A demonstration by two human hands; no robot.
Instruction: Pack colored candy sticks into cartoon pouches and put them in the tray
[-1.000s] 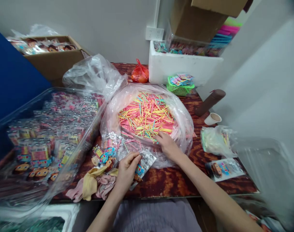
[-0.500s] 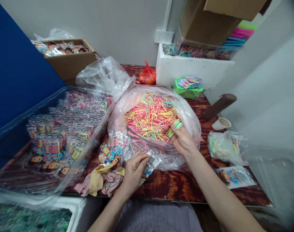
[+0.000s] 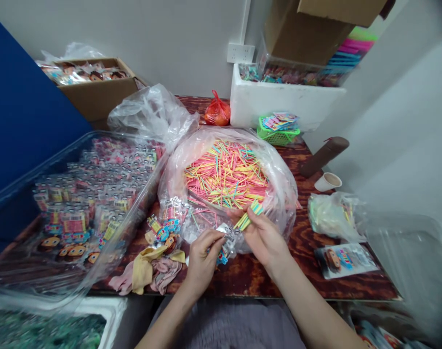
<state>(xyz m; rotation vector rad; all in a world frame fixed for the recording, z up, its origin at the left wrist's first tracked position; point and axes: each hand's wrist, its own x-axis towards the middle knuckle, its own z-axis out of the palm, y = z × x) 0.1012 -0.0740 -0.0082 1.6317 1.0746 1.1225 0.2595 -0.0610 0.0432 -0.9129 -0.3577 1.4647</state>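
Note:
My right hand (image 3: 262,237) is closed on a small bundle of thin yellow and green sticks (image 3: 249,215), over the near rim of a clear plastic bag. That bag (image 3: 282,179) is heaped with pink, yellow and blue sticks (image 3: 224,174). Beside it, my left hand (image 3: 203,257) pinches a small clear printed packet (image 3: 223,254) with a cartoon label, partly hidden by the fingers. The bundle is close to the packet's upper end; whether they touch I cannot tell. Several filled packets (image 3: 165,229) lie left of my left hand, near yellow and pink cloth pieces (image 3: 146,269).
A clear tub (image 3: 141,206) of filled packets stands at left. Behind are a cardboard box (image 3: 97,92), a red bag (image 3: 218,111), a green basket (image 3: 279,136) and a white foam box (image 3: 279,99). A brown bottle (image 3: 324,156), paper cup (image 3: 328,182) and plastic bag (image 3: 333,218) sit right.
My right hand has moved left and toward me with the bundle of sticks, from over the pile to beside the packet. My left hand still pinches the packet. The view has shifted slightly.

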